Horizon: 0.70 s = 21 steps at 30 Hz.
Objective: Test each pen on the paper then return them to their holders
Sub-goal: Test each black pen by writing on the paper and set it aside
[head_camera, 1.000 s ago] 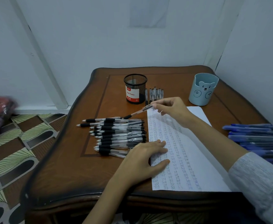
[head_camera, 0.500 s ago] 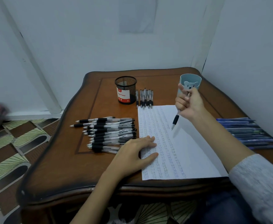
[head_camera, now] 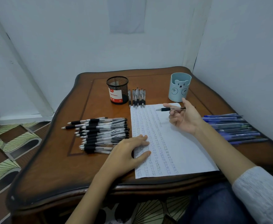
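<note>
Pen (head_camera: 169, 108) rear behind right hand (head_camera: 185, 118); paper (head_camera: 181, 151) rows blurred, perhaps scribbles

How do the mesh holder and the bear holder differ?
The mesh holder is black open wire with a label; the bear holder is solid pale blue with a face. A row of pens lies beside the mesh holder, none beside the bear holder. Both stand upright.

The white sheet of paper (head_camera: 173, 143) bears rows of faint blue-grey scribbles. Left of it, clear plastic pens with black grips (head_camera: 100, 135); right of it, blue pens (head_camera: 234, 128). Beyond it, a black wire-mesh cup (head_camera: 117, 88) — red-and-white label (head_camera: 115, 95) — and a pale blue cup (head_camera: 180, 91) with a drawn bear face. Over its far corner, one clear pen with a black grip (head_camera: 166, 109). Under it, a glossy brown wooden table (head_camera: 59, 167).
</note>
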Each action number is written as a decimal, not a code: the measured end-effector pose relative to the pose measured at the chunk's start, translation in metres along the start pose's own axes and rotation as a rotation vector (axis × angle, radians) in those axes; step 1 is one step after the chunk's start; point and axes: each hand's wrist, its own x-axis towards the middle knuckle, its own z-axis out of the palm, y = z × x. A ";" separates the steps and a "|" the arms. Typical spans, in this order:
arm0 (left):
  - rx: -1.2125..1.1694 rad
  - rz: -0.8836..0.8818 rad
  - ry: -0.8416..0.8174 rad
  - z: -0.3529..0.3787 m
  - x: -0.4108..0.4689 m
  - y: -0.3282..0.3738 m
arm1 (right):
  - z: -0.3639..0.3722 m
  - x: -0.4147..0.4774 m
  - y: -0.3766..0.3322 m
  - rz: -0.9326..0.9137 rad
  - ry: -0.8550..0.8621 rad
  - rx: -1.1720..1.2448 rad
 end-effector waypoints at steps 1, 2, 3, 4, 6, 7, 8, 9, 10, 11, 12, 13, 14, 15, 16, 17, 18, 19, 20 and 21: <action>0.001 0.000 0.001 0.000 0.000 0.000 | 0.001 0.000 0.003 -0.030 0.000 0.015; 0.003 0.000 0.001 0.000 0.000 0.000 | 0.002 0.001 0.005 -0.070 0.018 0.006; 0.006 0.001 0.000 0.000 0.000 0.000 | 0.002 0.001 0.008 -0.113 0.054 -0.029; 0.008 0.001 0.000 0.000 0.000 0.000 | 0.002 0.003 0.010 -0.156 0.101 -0.083; 0.012 0.000 -0.002 0.000 -0.001 -0.001 | 0.003 0.005 0.015 -0.220 0.186 -0.240; 0.014 0.000 -0.004 0.000 -0.001 0.000 | 0.003 0.005 0.017 -0.245 0.212 -0.317; 0.016 -0.001 -0.006 0.000 -0.001 0.000 | 0.004 0.006 0.018 -0.266 0.227 -0.370; 0.017 -0.001 -0.007 0.000 -0.001 0.000 | 0.004 0.006 0.020 -0.286 0.223 -0.402; 0.018 0.000 -0.005 0.000 -0.001 0.000 | 0.004 0.007 0.021 -0.305 0.204 -0.427; 0.016 -0.001 -0.002 0.000 -0.001 0.000 | 0.004 0.007 0.022 -0.329 0.176 -0.455; 0.014 -0.004 -0.001 0.000 -0.001 0.000 | 0.004 0.008 0.023 -0.356 0.148 -0.492; 0.012 -0.004 0.000 0.000 -0.001 0.000 | 0.003 0.009 0.025 -0.379 0.136 -0.540; 0.012 -0.004 0.001 0.001 -0.001 0.000 | 0.002 0.010 0.027 -0.400 0.143 -0.602; 0.014 -0.004 0.002 0.001 -0.001 0.000 | 0.001 0.010 0.029 -0.419 0.166 -0.669; 0.017 -0.005 0.004 0.001 -0.002 0.000 | 0.000 0.010 0.031 -0.442 0.195 -0.721; 0.022 -0.005 0.005 0.001 -0.002 0.000 | 0.000 0.010 0.032 -0.467 0.219 -0.750; 0.026 -0.005 0.002 0.001 -0.002 0.000 | -0.001 0.011 0.034 -0.491 0.234 -0.763; 0.032 -0.003 -0.004 0.001 -0.002 0.000 | -0.001 0.011 0.035 -0.512 0.243 -0.774; 0.037 -0.001 -0.009 0.001 -0.002 0.000 | -0.002 0.012 0.036 -0.528 0.252 -0.792; 0.041 0.000 -0.012 0.001 -0.002 0.000 | -0.003 0.012 0.036 -0.541 0.261 -0.812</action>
